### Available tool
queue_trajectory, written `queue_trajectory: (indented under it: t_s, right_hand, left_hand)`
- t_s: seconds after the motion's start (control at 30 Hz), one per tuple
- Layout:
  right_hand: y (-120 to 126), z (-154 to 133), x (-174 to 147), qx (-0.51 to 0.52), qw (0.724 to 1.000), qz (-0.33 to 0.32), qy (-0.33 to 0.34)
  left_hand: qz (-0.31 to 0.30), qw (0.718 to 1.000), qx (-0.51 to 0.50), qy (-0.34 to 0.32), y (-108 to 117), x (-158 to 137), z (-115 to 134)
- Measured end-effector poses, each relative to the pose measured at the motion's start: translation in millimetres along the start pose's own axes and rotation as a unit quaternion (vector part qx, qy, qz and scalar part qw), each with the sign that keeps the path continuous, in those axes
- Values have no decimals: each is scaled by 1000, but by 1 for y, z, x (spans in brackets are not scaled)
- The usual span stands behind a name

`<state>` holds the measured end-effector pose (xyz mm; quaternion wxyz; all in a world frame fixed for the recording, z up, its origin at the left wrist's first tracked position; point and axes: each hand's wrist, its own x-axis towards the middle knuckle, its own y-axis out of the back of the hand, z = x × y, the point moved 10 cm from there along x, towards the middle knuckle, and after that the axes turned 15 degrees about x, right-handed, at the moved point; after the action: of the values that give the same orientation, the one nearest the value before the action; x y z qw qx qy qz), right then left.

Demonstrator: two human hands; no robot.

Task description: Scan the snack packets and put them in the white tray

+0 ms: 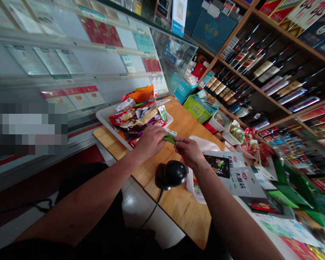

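Note:
My left hand (151, 140) and my right hand (188, 148) meet over the wooden table, both closed on a small green packet (169, 139) stretched between them. What is printed on it is too small to read. Just beyond my left hand lies a white tray (108, 122) heaped with snack packets (141, 115) in red, orange and purple. A second white tray (191, 186) sits partly under my right wrist, with some colourful packets inside. Below the two hands a black scanner-like device (176, 173) with a cord stands on the tabletop (178, 206).
At the left is a glass display case (89, 72) with cigarette packs and cartons. Bottles (265, 68) fill a wooden shelf at the upper right. Grey snack bags (241, 177) and a green basket (295, 184) crowd the right side. A cord (153, 209) hangs over the table's edge.

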<state>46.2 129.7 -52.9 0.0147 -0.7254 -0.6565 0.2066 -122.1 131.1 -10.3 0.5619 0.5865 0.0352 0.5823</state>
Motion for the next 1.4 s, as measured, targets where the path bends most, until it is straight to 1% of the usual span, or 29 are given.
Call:
queue_trajectory:
  t_s: [0.13,0.27,0.33,0.43,0.6,0.67,0.73,0.83,0.9,1.03,1.13,1.27,1.33,1.4]
  right_hand:
    - [2,-6,-5,24,1000,-9,9]
    - [4,-15,-5,21,999,-26,39]
    - [6,-18,-6,24,998,-30,43]
    - [11,-17,-6,37,998,-28,37]
    - [23,-11,-4,48,998,-17,38]
    - [29,-9,-3,23,998,-12,49]
    - [34,-12,-4,-43,996,-10,82]
    - [36,-16,-6,-162,978,-15,133]
    - [38,-16,-7,-198,969,-23,147]
    - [45,-16,-7,-225,962,-12,157]
    - [50,-20,-9,-221,961,6,168]
    - [55,-30,-15,-234,953,32,192]
    - [55,-34,-18,-248,947,31,201]
    - [54,-36,-20,-257,944,26,204]
  left_hand:
    - [16,999,-24,-18,-4,1,9]
    - [35,998,-46,-17,-7,3,11]
    - [38,997,-67,-9,-8,5,11]
    - [27,993,-110,16,-10,7,12]
    - [-16,983,-179,44,-17,8,16]
    - [-30,979,-191,57,-20,8,15]
    - [-42,977,-196,77,-23,6,13]
    - [-52,974,-200,97,-28,5,9]
    - [-59,973,-201,98,-32,4,8]
    - [-79,972,-194,104,-41,1,7]
    - [-91,968,-200,119,-44,0,7]
    - [-89,970,-194,119,-40,1,11]
    - [-81,969,-203,116,-37,2,13]
    - [-82,963,-230,119,-38,2,14]
